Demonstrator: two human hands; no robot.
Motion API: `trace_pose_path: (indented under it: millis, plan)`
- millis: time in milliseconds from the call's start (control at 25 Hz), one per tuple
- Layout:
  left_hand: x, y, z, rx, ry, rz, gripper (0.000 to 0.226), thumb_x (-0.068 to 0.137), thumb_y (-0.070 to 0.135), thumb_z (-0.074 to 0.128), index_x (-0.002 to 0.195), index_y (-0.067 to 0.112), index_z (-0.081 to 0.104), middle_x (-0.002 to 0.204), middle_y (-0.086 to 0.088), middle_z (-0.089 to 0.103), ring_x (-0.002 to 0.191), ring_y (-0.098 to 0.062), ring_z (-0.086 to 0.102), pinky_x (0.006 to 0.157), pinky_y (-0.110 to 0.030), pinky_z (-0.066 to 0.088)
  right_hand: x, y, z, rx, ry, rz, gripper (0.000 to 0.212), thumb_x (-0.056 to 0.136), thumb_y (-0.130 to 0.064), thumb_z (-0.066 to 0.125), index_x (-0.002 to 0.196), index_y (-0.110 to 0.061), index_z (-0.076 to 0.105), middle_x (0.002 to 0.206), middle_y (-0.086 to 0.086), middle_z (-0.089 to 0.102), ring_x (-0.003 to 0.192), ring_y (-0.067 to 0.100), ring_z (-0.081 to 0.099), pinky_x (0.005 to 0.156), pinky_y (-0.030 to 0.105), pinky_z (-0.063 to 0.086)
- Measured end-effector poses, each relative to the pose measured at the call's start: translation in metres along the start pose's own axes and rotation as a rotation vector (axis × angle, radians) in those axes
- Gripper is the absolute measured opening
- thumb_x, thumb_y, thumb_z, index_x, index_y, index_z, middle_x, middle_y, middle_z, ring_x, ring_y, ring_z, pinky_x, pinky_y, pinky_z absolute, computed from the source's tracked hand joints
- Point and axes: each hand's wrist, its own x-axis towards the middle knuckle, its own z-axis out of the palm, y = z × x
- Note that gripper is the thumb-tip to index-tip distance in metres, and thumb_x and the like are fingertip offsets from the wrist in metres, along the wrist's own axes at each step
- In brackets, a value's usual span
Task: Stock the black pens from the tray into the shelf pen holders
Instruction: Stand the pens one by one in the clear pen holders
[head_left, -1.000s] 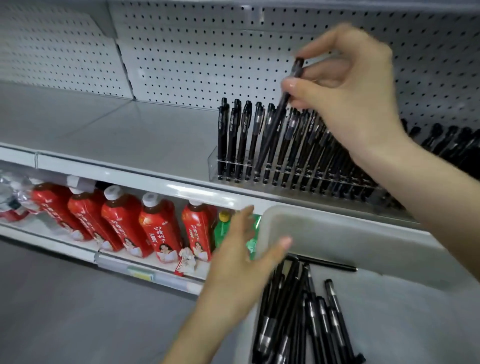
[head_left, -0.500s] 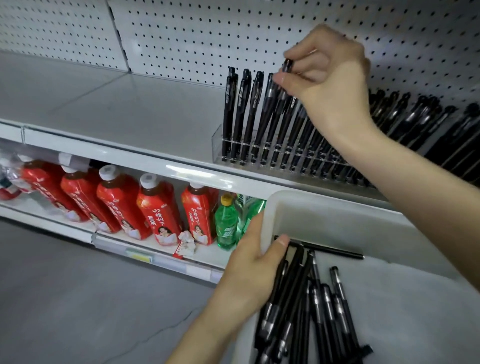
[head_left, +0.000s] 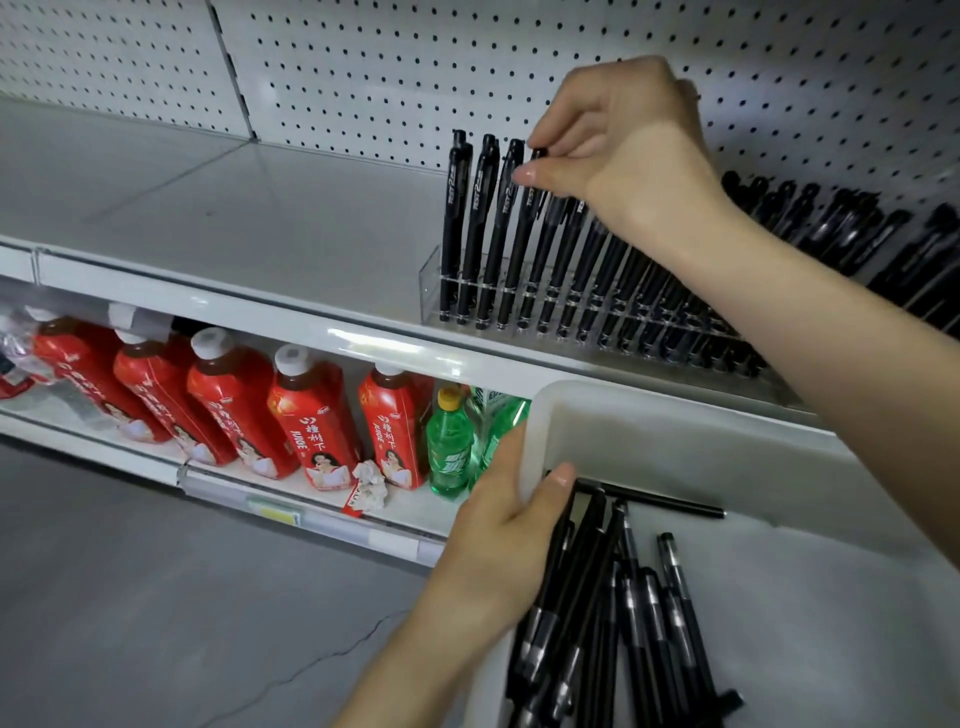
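A clear pen holder (head_left: 431, 270) on the upper shelf carries a long row of upright black pens. My right hand (head_left: 623, 150) pinches the top of one black pen (head_left: 524, 228) between thumb and fingers; its lower end sits in the holder, fourth from the left. A white tray (head_left: 649, 421) at lower right holds several loose black pens (head_left: 613, 613). My left hand (head_left: 498, 540) grips the tray's left rim, thumb inside touching the pens.
More black pens (head_left: 857, 234) fill holders further right along the pegboard (head_left: 415, 67). The shelf surface (head_left: 234, 208) left of the holder is bare. Below it stand red juice bottles (head_left: 311, 421) and green soda bottles (head_left: 449, 447). Grey floor lies at lower left.
My right hand has lowered the pen from a slant above the row into its slot. My left hand has closed onto the tray's rim. The view has shifted slightly.
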Motion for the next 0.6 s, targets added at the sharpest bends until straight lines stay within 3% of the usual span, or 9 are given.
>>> trace_pose_path:
  millis: [120,200,400,520,600]
  plan:
    - [0.000,0.000,0.000,0.004,-0.009,0.004,0.027,0.096,0.021,0.047,0.117,0.036,0.052,0.098,0.025,0.064,0.089,0.011,0.059,0.072,-0.004,0.043,-0.006,0.004,0.001,-0.066,-0.010,-0.052,0.020,0.073,-0.026,0.081,0.084,-0.019,0.067,0.083,-0.001,0.065,0.079,0.008,0.063,0.075,0.015,0.052]
    - [0.001,-0.002,-0.001,0.007,-0.003,0.001,0.027,0.096,0.021,0.047,0.117,0.036,0.053,0.099,0.021,0.066,0.090,0.010,0.059,0.073,-0.005,0.043,-0.011,0.006,0.002,-0.109,0.001,-0.112,0.023,0.074,-0.027,0.080,0.091,-0.017,0.069,0.085,0.002,0.064,0.080,0.011,0.062,0.078,0.020,0.052]
    - [0.001,0.000,-0.002,0.036,0.000,0.000,0.032,0.096,0.023,0.046,0.127,0.030,0.050,0.112,0.014,0.063,0.101,0.004,0.058,0.095,-0.021,0.045,-0.019,0.001,-0.016,-0.101,0.027,-0.102,0.029,0.076,-0.033,0.076,0.102,-0.023,0.068,0.082,-0.001,0.065,0.071,0.005,0.059,0.083,0.020,0.050]
    - [-0.002,0.004,-0.001,0.050,-0.006,0.011,0.029,0.097,0.021,0.045,0.123,0.032,0.051,0.110,0.017,0.062,0.098,0.011,0.057,0.088,-0.010,0.044,-0.056,0.002,-0.044,0.024,0.003,-0.083,0.017,0.080,-0.027,0.075,0.093,-0.018,0.069,0.077,-0.004,0.066,0.062,0.007,0.064,0.065,0.020,0.055]
    - [-0.004,0.006,0.000,0.055,-0.006,0.008,0.025,0.097,0.019,0.044,0.118,0.033,0.052,0.104,0.019,0.063,0.092,0.014,0.057,0.079,-0.004,0.043,-0.097,0.014,-0.053,0.130,-0.111,-0.007,0.013,0.079,-0.019,0.075,0.088,-0.011,0.071,0.075,-0.001,0.068,0.060,0.007,0.064,0.057,0.017,0.054]
